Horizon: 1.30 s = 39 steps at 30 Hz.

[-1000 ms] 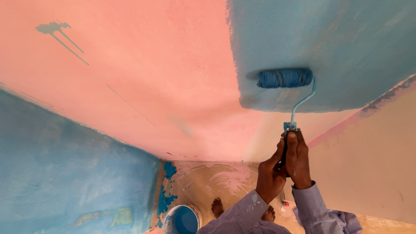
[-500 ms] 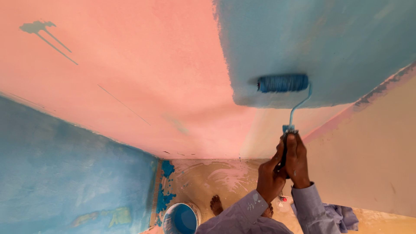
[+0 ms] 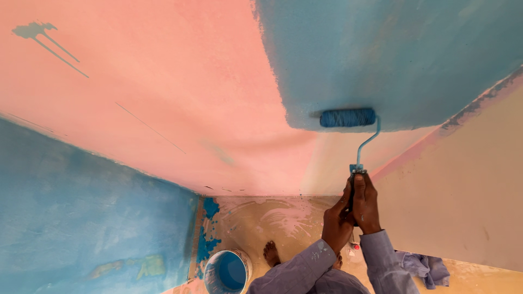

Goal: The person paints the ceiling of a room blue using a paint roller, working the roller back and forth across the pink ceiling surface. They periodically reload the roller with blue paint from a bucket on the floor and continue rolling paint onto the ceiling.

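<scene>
Both hands, left hand and right hand, hide the handle of the paint roller in a clenched grip; its blue sleeve touches the wall.

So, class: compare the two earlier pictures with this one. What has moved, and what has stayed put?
The paint roller has travelled down the wall to the lower edge of the blue patch. Both hands, left hand and right hand, still clasp its handle. The paint bucket on the floor has not moved.
</scene>
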### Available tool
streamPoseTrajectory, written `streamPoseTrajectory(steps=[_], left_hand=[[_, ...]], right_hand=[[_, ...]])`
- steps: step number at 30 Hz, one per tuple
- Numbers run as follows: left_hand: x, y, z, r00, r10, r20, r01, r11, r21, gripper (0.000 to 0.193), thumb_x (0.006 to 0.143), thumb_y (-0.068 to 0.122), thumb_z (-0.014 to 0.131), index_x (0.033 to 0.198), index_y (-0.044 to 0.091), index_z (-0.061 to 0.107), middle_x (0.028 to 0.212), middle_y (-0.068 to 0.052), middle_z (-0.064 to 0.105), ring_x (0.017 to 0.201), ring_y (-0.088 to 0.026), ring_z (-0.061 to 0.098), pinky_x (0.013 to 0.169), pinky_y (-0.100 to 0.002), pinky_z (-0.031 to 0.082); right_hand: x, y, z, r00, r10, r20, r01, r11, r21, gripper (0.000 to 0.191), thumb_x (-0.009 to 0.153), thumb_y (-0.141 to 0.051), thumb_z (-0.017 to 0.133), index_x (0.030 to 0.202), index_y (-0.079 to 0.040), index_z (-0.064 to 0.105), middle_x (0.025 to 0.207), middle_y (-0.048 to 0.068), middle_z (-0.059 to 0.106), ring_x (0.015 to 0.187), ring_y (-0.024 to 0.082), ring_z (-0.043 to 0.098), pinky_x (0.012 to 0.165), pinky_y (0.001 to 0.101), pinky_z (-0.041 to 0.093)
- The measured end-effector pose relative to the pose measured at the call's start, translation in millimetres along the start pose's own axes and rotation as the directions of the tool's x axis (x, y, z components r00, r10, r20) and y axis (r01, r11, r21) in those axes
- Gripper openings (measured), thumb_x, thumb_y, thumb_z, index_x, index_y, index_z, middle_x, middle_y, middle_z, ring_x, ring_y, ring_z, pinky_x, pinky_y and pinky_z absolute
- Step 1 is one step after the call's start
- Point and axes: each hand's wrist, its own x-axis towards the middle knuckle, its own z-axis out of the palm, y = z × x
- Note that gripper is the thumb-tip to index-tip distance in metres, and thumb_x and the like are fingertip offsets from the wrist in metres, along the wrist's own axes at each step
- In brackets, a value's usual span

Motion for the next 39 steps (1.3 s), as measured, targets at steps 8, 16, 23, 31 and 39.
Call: streamPoseTrajectory(steps=[8,16,23,31,39], left_hand=[[4,19,17,0.999,0.032,-0.006,-0.033,0.998,-0.06,0.081,0.088,-0.018,0.045,0.163,0.012,0.043,0.095,-0.009,0.069,0.077,-0.008,0.06,0.067,-0.023,0.052],[13,37,38,0.992,0.12,-0.047,-0.12,0.993,0.007,0.084,0.085,-0.019,0.045,0.163,0.013,0.043,0.086,-0.006,0.065,0.072,-0.006,0.053,0.064,-0.021,0.047],[7,-29,43,0.996,-0.007,-0.09,0.004,0.999,-0.041,0.081,0.087,-0.017,0.043,0.161,0.016,0.044,0.092,-0.003,0.067,0.077,-0.006,0.056,0.069,-0.022,0.052],[7,-29,35,0.994,0.072,-0.083,-0.056,0.983,0.177,0.079,0.086,-0.015,0.049,0.16,0.015,0.046,0.077,-0.01,0.065,0.066,-0.01,0.057,0.063,-0.025,0.051],[32,99,42,0.963,0.268,0.031,-0.27,0.947,0.172,0.083,0.079,-0.014,0.049,0.159,0.007,0.046,0.085,-0.019,0.072,0.065,-0.022,0.068,0.063,-0.03,0.055]], right_hand=[[6,-29,-19,1.0,0.008,0.01,-0.008,1.0,-0.01,0.044,0.111,-0.039,0.037,0.096,-0.003,0.057,0.07,0.004,0.053,0.058,0.013,0.05,0.052,0.0305,0.042],[17,-59,-41,0.998,-0.057,0.02,0.057,0.998,0.012,0.042,0.111,-0.039,0.038,0.1,-0.003,0.057,0.072,0.005,0.056,0.06,0.013,0.053,0.052,0.032,0.043],[12,17,-33,0.999,-0.03,0.03,0.029,0.999,0.034,0.041,0.112,-0.039,0.041,0.099,-0.004,0.055,0.073,0.003,0.054,0.063,0.012,0.05,0.055,0.0311,0.043],[11,16,-29,1.0,0.013,0.025,-0.016,0.995,0.101,0.044,0.11,-0.044,0.039,0.098,-0.005,0.057,0.074,0.004,0.055,0.063,0.013,0.053,0.054,0.0302,0.045],[34,-101,-55,0.993,-0.112,-0.039,0.116,0.987,0.111,0.047,0.112,-0.043,0.035,0.097,-0.004,0.056,0.073,0.004,0.056,0.061,0.013,0.052,0.052,0.0296,0.044]])
